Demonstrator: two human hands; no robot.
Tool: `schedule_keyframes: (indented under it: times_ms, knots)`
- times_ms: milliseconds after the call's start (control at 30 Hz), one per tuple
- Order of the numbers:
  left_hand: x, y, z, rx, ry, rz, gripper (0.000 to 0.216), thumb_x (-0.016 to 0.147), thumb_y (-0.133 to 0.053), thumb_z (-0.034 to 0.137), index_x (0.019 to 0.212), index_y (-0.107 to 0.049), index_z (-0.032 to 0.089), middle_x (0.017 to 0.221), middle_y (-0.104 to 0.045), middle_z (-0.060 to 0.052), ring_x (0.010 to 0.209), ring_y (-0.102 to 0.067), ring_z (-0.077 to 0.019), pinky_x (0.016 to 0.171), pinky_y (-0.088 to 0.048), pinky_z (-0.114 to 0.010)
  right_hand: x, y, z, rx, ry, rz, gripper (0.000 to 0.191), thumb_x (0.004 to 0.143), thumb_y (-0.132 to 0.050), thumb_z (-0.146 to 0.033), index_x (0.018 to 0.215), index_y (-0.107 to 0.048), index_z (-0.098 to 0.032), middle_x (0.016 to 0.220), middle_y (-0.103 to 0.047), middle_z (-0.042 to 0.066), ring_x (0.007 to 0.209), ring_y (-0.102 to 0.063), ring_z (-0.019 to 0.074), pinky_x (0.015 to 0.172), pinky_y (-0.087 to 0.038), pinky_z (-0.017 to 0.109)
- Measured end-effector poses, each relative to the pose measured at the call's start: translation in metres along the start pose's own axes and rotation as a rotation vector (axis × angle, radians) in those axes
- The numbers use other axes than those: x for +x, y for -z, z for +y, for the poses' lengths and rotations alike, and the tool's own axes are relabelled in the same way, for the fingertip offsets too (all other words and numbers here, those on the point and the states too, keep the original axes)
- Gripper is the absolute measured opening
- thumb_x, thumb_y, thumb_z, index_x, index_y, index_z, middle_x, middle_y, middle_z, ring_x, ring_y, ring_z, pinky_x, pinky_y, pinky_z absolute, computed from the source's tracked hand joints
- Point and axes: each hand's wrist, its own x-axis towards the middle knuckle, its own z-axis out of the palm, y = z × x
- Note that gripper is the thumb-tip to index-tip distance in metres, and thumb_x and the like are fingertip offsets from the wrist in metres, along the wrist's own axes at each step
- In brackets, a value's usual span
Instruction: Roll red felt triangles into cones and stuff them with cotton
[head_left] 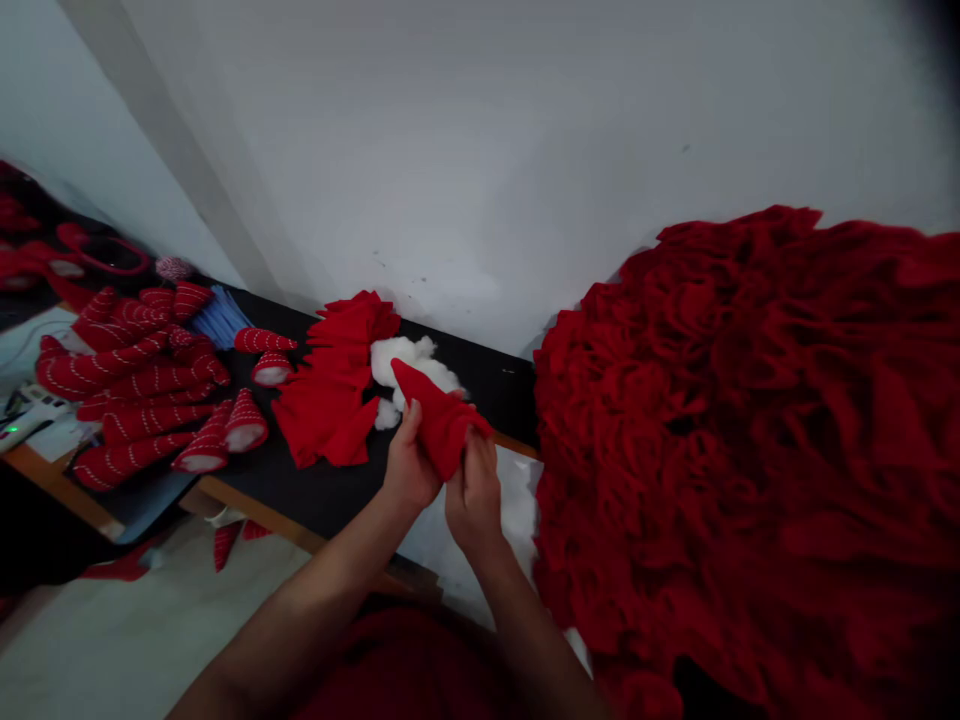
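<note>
Between my two hands is a red felt cone (435,420), its pointed tip turned up and to the left. My left hand (410,460) grips its left side. The fingers of my right hand (472,485) are closed on its wide right edge; whether they also hold anything inside it is hidden. Just behind the cone lies a clump of white stuffing (409,355) on the black table. A stack of flat red felt pieces (326,410) rests to the left of the stuffing.
Red cones with white stitched lines (150,385) are heaped at the left, near blue sticks (217,318). A large mound of red felt pieces (712,450) rises at the right. The black table (300,495) runs along a white wall (465,150). A pale plastic bag (517,500) lies beneath my hands.
</note>
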Motion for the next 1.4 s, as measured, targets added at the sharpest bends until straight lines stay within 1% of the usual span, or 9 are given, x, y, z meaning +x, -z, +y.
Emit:
schedule_keyframes:
  times_ms: [167,367,433,533,633,700,933,1133,1400]
  knots:
    - [-0.003,0.001,0.001,0.037,0.045,-0.048,0.047,0.083,-0.039,0.044,0.101,-0.058,0.004,0.089,-0.065,-0.014,0.096,-0.058,-0.0237,0.089,-0.042,-0.035,0.007,0.006,0.001,0.124,0.011,0.073,0.032,0.080,-0.041,-0.008,0.106,-0.055,-0.021,0.099,-0.062,0.008,0.097,-0.058,0.0182,0.083,-0.049,0.035]
    - [0.000,0.001,-0.006,0.016,-0.001,0.084,0.038,0.084,-0.043,0.037,0.109,-0.053,0.010,0.089,-0.065,-0.009,0.087,-0.061,-0.0156,0.085,-0.045,-0.027,0.010,0.007,0.001,0.100,-0.042,0.195,0.020,0.077,-0.045,-0.010,0.087,-0.059,-0.022,0.086,-0.059,0.005,0.085,-0.059,0.0165,0.075,-0.051,0.033]
    - [-0.001,0.001,-0.010,0.028,-0.075,0.103,0.037,0.082,-0.049,0.030,0.116,-0.048,0.016,0.094,-0.065,-0.006,0.087,-0.061,-0.0134,0.085,-0.044,-0.026,0.010,0.007,0.001,0.078,-0.098,0.187,0.025,0.077,-0.043,-0.009,0.091,-0.059,-0.021,0.092,-0.059,0.006,0.089,-0.058,0.0169,0.078,-0.050,0.034]
    - [-0.002,0.002,-0.013,0.113,-0.160,0.053,0.048,0.077,-0.057,0.027,0.122,-0.042,0.021,0.098,-0.064,-0.005,0.088,-0.061,-0.0149,0.086,-0.044,-0.029,0.005,0.004,0.002,0.060,-0.138,0.050,0.038,0.077,-0.038,-0.006,0.110,-0.054,-0.018,0.110,-0.055,0.010,0.104,-0.053,0.0187,0.086,-0.047,0.035]
    - [-0.005,0.003,-0.012,0.203,-0.188,-0.012,0.060,0.074,-0.061,0.025,0.127,-0.035,0.030,0.105,-0.062,-0.005,0.091,-0.060,-0.0170,0.087,-0.044,-0.035,0.003,0.002,0.001,0.067,-0.155,-0.110,0.044,0.077,-0.038,-0.008,0.120,-0.047,-0.014,0.118,-0.049,0.014,0.114,-0.045,0.0220,0.094,-0.042,0.039]
    - [-0.007,0.002,-0.011,0.229,-0.185,-0.047,0.067,0.072,-0.063,0.022,0.129,-0.029,0.035,0.110,-0.060,-0.003,0.095,-0.059,-0.0168,0.090,-0.042,-0.036,0.005,0.004,-0.002,0.085,-0.191,-0.147,0.045,0.076,-0.039,-0.009,0.121,-0.045,-0.012,0.118,-0.048,0.016,0.112,-0.046,0.0226,0.094,-0.042,0.040]
    - [-0.007,-0.004,-0.009,0.234,-0.167,-0.082,0.064,0.073,-0.061,0.021,0.128,-0.031,0.032,0.107,-0.062,-0.004,0.095,-0.059,-0.0175,0.090,-0.043,-0.035,0.004,0.009,-0.008,0.112,-0.256,0.143,0.042,0.077,-0.042,-0.011,0.118,-0.047,-0.019,0.112,-0.050,0.012,0.104,-0.051,0.0225,0.085,-0.047,0.042]
    - [-0.009,-0.003,-0.007,0.213,-0.138,-0.081,0.062,0.072,-0.062,0.016,0.126,-0.035,0.030,0.111,-0.060,-0.005,0.101,-0.057,-0.0180,0.094,-0.040,-0.036,0.000,0.003,-0.001,0.176,-0.102,-0.160,0.056,0.075,-0.039,-0.008,0.130,-0.033,-0.016,0.129,-0.043,0.015,0.120,-0.041,0.0261,0.095,-0.040,0.047]
    - [-0.012,0.007,0.008,0.310,0.043,-0.214,0.047,0.069,-0.063,0.015,0.115,-0.051,0.018,0.113,-0.058,-0.011,0.104,-0.055,-0.0245,0.092,-0.041,-0.038,0.025,0.025,-0.012,0.288,-0.047,-0.345,0.059,0.073,-0.043,-0.005,0.130,-0.035,-0.018,0.129,-0.046,0.010,0.121,-0.042,0.0234,0.100,-0.037,0.044]
